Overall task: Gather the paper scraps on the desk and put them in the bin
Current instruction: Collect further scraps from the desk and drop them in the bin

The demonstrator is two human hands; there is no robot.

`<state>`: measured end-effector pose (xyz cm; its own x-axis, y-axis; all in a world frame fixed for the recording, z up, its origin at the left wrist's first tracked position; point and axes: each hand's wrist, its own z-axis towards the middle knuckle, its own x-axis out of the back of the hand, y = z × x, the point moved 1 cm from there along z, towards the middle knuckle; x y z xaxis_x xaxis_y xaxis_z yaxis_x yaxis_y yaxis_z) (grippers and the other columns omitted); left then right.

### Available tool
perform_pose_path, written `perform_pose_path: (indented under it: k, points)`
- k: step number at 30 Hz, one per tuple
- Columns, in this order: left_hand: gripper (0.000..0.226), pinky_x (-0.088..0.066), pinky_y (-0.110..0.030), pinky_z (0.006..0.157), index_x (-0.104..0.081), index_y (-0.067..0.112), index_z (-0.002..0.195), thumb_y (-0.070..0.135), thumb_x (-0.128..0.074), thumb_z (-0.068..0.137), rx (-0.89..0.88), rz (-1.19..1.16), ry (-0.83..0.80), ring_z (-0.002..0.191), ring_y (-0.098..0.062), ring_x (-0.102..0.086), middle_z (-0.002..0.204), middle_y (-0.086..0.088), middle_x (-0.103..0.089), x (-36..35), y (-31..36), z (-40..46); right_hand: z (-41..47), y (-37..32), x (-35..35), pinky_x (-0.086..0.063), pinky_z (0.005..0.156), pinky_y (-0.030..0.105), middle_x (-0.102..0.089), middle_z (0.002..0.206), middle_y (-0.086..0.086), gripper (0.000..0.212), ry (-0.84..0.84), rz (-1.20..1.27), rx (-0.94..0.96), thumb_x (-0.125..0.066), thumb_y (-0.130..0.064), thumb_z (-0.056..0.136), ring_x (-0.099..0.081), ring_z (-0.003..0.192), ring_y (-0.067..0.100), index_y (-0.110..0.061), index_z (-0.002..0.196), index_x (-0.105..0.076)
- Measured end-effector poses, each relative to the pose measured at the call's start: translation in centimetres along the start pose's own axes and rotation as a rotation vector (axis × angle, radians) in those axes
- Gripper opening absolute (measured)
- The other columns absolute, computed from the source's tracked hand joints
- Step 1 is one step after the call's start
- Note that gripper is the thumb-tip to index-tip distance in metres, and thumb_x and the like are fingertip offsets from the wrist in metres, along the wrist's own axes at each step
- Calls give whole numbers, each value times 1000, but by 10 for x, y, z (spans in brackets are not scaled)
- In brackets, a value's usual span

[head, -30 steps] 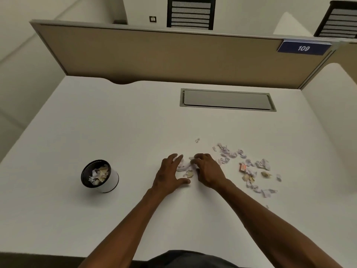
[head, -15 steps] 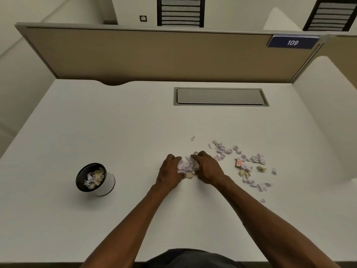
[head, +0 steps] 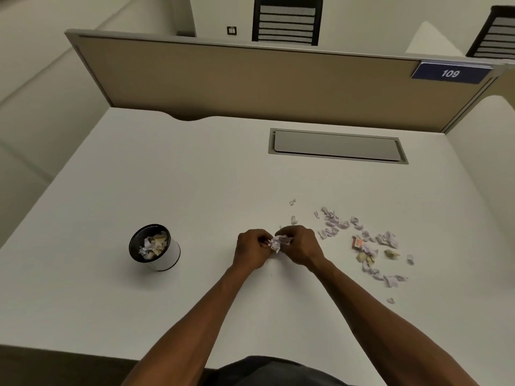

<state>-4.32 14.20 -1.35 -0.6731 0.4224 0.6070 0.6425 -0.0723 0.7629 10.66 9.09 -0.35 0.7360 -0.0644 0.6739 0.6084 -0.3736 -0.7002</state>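
- Left hand and right hand met near the middle of the white desk, fingers curled inward toward each other.
- Pinched between them: a small wad of pale lilac paper scraps, both hands closed on it, gripped from the left and from the right.
- Could not tell whether the wad was lifted clear of the desk or touching it.
- Loose scraps lay scattered on the desk to the right of the hands, toward the right edge: mostly lilac bits, a few yellowish ones, and one small red-and-white piece among them.
- Two stray white bits sat just beyond the right hand, toward the far edge, apart from the main scatter.
- One more lone scrap lay nearer the front edge, below the scatter.
- Small round bin, black inside with a white wall, stood upright on the left part of the desk, well apart from the hands.
- Inside the bin: crumpled white and yellowish paper.
- Grey rectangular cable hatch set flush near the far edge.
- Tan partition panel rose along the far edge, with a blue "109" plate at its right end.
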Motion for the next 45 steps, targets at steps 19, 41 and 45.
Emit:
perform_pose_path:
  k: [19,41,45]
  points:
    - [21,-59,-30,75,-77,23,93,24,-85,74,136,-259,298,75,-10,-73,81,5,-77,177,-14,-49,21,-157,-37,-63,82,37,-76,100,15,28,-345,596,147,-77,6,75,-74,93,29,-4,102,-76]
    - [22,-48,-19,62,-75,22,101,20,-80,80,303,-114,492,82,-12,-69,98,6,-74,239,-90,-82,10,-261,-134,-46,70,21,-74,112,6,35,-317,-102,406,-71,-27,83,-70,99,22,-17,117,-71]
    - [28,-49,-23,76,-72,19,113,11,-70,86,310,-199,510,94,-10,-65,111,3,-72,241,-93,-81,12,-260,-133,-41,69,19,-72,117,8,33,-332,-126,425,-67,-20,87,-68,103,23,-14,119,-70]
